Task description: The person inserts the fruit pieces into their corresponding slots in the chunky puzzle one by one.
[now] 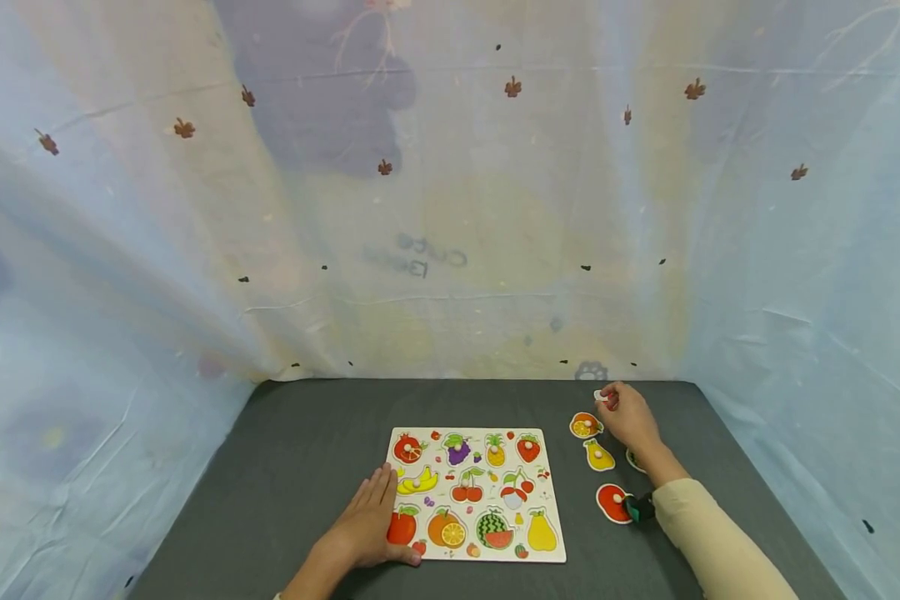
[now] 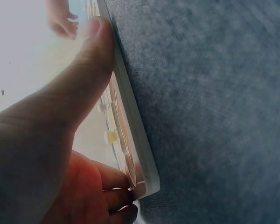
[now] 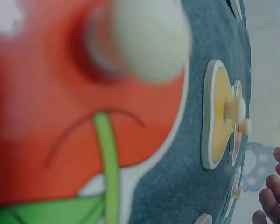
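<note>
My left hand (image 1: 367, 517) rests on the left edge of a white fruit puzzle board (image 1: 555, 533), fingers extended and thumb at the near edge. In the left wrist view the thumb (image 2: 95, 46) lies along the board's side. My right hand (image 1: 630, 417) reaches over the back right of the table. Its fingertips are at a small whitish puzzle piece (image 1: 600, 396) in the head view, mostly hidden by the hand. In the right wrist view, the loosely bent fingers (image 3: 270, 186) show a gap from a pegged piece (image 3: 231, 193) lying flat.
Loose knobbed pieces lie right of the board: an orange (image 1: 585, 425), a pear (image 1: 598, 456) and a red fruit (image 1: 611, 502). Another piece (image 1: 631, 460) is partly hidden by the right wrist. A patterned curtain (image 1: 450, 250) hangs behind the dark table (image 1: 285, 467).
</note>
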A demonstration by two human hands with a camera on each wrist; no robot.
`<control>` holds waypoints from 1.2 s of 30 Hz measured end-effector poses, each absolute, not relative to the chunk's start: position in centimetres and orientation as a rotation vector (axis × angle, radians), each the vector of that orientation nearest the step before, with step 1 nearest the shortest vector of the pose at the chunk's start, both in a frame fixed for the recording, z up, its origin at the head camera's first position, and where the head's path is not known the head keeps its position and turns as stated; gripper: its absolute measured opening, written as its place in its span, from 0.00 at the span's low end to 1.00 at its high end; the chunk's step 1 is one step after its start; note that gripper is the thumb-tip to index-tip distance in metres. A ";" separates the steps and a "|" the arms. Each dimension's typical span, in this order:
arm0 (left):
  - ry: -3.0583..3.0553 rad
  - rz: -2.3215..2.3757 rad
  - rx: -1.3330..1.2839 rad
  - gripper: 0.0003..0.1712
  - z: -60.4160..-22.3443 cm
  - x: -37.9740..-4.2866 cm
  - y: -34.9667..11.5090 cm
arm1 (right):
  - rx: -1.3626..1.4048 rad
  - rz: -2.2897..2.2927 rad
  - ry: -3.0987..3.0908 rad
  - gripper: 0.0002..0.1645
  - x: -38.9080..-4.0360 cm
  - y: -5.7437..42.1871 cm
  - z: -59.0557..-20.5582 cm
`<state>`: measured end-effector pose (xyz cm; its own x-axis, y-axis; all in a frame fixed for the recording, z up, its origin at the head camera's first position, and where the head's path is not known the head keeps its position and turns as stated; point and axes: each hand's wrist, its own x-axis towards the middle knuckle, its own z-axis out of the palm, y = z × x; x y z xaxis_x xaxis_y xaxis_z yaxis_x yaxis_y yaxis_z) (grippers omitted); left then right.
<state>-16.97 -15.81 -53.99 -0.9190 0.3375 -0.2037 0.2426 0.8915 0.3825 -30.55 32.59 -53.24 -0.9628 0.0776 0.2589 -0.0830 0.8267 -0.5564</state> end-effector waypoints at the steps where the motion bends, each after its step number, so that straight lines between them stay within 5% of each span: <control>1: 2.793 0.514 0.437 0.82 -54.0 -17.0 -15.8 | 0.002 0.849 -2.734 0.16 -30.6 32.6 -53.2; 36: 2.786 0.523 0.427 0.81 -53.6 -16.8 -15.6 | -0.362 0.926 -2.821 0.18 -32.6 34.7 -54.1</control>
